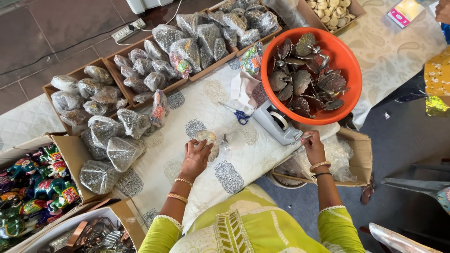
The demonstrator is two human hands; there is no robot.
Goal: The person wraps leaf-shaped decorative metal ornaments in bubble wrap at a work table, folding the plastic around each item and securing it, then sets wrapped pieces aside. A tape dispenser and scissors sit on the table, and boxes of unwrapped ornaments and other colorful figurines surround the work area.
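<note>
My left hand (196, 157) presses down on a clear-wrapped silvery packet (206, 138) lying on the white printed cloth (234, 159). My right hand (313, 146) reaches to the front of a grey tape dispenser (277, 122), its fingertips pinched at the tape end. Blue-handled scissors (236, 114) lie just beyond the packet. An orange tub (349, 65) of dark shell-shaped metal pieces stands behind the dispenser.
Cardboard trays (112, 61) full of wrapped packets line the far and left side. A box of painted elephant figures (33, 187) sits at the left. An open carton (358, 154) with clear bags is by my right arm. A power strip (127, 31) lies on the floor.
</note>
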